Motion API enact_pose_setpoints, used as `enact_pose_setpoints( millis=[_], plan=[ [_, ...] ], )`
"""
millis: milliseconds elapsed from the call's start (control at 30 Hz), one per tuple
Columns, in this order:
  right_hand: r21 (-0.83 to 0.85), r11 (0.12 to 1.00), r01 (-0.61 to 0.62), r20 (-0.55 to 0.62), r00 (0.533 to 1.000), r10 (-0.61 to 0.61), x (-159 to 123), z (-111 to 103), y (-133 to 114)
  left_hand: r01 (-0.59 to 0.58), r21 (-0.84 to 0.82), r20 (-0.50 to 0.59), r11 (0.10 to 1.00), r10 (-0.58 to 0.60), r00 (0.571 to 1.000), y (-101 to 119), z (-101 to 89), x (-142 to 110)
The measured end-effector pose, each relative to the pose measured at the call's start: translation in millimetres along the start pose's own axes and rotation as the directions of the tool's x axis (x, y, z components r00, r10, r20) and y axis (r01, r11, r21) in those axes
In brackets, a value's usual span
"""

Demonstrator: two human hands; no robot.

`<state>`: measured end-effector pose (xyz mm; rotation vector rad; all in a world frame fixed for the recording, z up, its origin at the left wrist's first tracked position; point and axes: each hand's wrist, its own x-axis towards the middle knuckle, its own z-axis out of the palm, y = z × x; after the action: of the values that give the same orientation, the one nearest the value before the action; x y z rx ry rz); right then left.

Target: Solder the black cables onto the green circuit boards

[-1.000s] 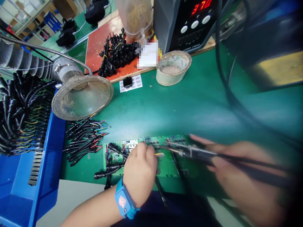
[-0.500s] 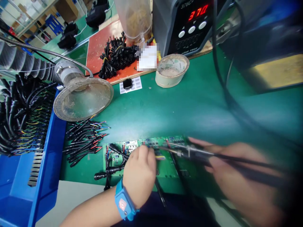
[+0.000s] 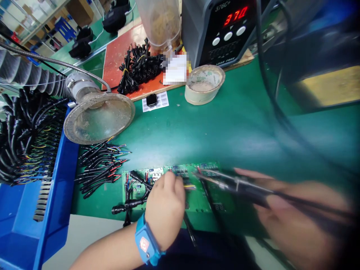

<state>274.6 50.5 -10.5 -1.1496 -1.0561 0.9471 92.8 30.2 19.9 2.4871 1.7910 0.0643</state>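
Note:
My left hand (image 3: 165, 210), with a blue wrist strap (image 3: 147, 242), is closed over a green circuit board (image 3: 197, 202). Yellow and pale wire ends (image 3: 189, 186) poke out at its fingers, and a black cable (image 3: 190, 230) comes out below; the pinch itself is hidden. In my right hand (image 3: 298, 210), blurred by motion, is a soldering iron (image 3: 242, 186) with a thin metal tube beside its tip. That tip is over the board, right of my left hand. Black cables with connectors (image 3: 132, 203) lie across the board's left part.
Loose black cables (image 3: 98, 168) lie left of the board, beside a blue bin (image 3: 56, 210) of more cables. A fume funnel (image 3: 99, 118) overhangs them. Behind stand an oval dish (image 3: 204, 92) and a soldering station (image 3: 225, 37) reading 370. Its dark cord (image 3: 270, 97) hangs at right.
My right hand and the soldering iron have shifted right and slightly downward, with the tip still over the board. My left hand has stayed almost where it was.

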Motion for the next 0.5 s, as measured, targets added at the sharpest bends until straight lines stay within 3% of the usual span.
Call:
enact_pose_setpoints(
  millis=[300, 433, 500],
  plan=[
    [-0.106, 0.984, 0.145, 0.184, 0.975, -0.124, 2.6, 1.9, -1.7, 0.008, 0.02, 0.051, 1.0, -0.009, 0.999, -1.5, -5.2, 2.2],
    [-0.164, 0.967, 0.195, 0.186, 0.969, -0.163, 2.8, 3.2, -0.7, 0.013, 0.025, 0.05, 1.0, -0.014, 0.999, -2.5, -3.0, 0.8],
    [-0.144, 0.979, 0.144, 0.149, 0.981, -0.122, 2.2, 2.9, 0.1, 0.017, 0.029, 0.065, 0.999, -0.019, 0.998, -2.7, -2.2, 0.3]
  ],
)
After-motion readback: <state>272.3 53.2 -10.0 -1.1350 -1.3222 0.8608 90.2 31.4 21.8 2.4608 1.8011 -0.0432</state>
